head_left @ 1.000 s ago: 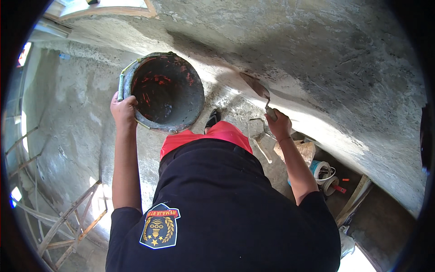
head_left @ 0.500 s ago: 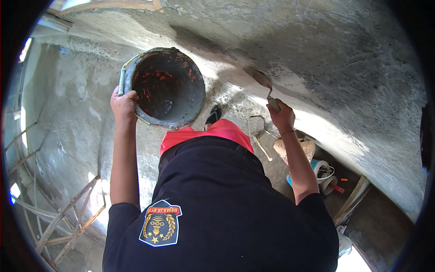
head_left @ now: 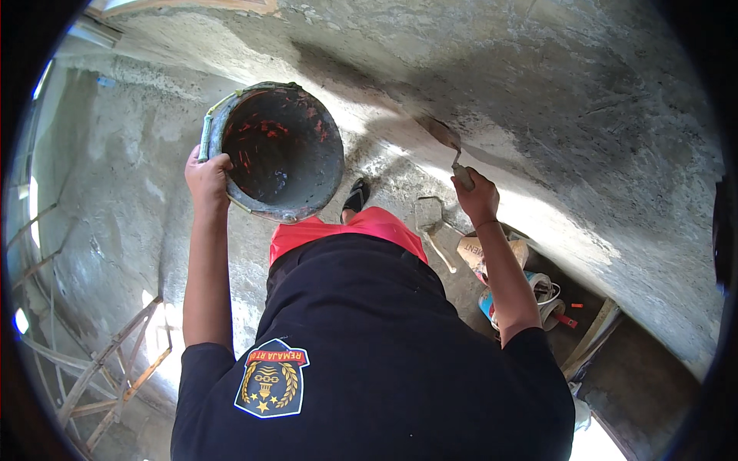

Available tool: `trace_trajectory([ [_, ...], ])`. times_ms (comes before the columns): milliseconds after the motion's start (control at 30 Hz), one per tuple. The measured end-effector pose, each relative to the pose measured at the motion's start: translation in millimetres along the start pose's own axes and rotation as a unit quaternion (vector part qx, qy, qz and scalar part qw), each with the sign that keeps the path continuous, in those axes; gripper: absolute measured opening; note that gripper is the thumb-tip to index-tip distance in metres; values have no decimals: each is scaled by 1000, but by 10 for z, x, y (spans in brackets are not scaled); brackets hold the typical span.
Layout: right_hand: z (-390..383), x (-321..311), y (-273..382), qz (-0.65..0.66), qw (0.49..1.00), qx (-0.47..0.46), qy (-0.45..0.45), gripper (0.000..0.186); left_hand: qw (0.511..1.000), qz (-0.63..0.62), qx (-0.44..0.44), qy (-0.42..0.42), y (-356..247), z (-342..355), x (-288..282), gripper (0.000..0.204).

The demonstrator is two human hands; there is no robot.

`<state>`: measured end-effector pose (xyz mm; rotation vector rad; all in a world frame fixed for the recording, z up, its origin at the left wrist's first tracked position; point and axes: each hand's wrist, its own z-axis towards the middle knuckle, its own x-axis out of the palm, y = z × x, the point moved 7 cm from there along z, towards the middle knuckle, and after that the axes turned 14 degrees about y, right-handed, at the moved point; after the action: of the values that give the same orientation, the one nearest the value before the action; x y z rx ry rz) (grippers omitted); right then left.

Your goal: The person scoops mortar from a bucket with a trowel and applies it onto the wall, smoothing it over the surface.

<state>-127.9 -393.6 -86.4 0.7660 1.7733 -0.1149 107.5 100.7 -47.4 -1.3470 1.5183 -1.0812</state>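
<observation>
My left hand (head_left: 207,180) is closed on the rim of a dark bucket (head_left: 284,154), which is tilted so that its mouth faces me. Grey residue and red-orange patches coat the inside of the bucket. A pale handle runs along the rim by my fingers. In my right hand (head_left: 478,198) is a trowel (head_left: 442,132), gripped by its handle, with the blade close against the grey plastered wall (head_left: 553,115). Whether the blade touches the wall I cannot tell.
On the floor to the right lie a long-handled tool (head_left: 438,238), a torn paper bag (head_left: 473,250) and a blue-and-white bucket (head_left: 542,288). A wooden frame (head_left: 115,369) stands at the lower left. My sandalled foot (head_left: 357,196) shows below the bucket.
The bucket and my left hand have shifted very slightly left. My right hand and the trowel have barely moved. More of my sandalled foot shows.
</observation>
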Motion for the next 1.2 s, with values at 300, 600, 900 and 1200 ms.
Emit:
trace_trajectory([
  [300,-221,-73,1,-33,999,-18,24,39,1000,-27,-6,2,57,-27,12,26],
  [600,-90,74,55,-7,996,33,78,37,1000,-23,0,14,35,5,89,25],
  [900,-208,-110,123,58,997,29,37,39,1000,-17,1,1,-1,5,72,25],
  [1200,-206,69,134,13,996,30,77,37,1000,-9,-12,-2,52,-6,31,26],
])
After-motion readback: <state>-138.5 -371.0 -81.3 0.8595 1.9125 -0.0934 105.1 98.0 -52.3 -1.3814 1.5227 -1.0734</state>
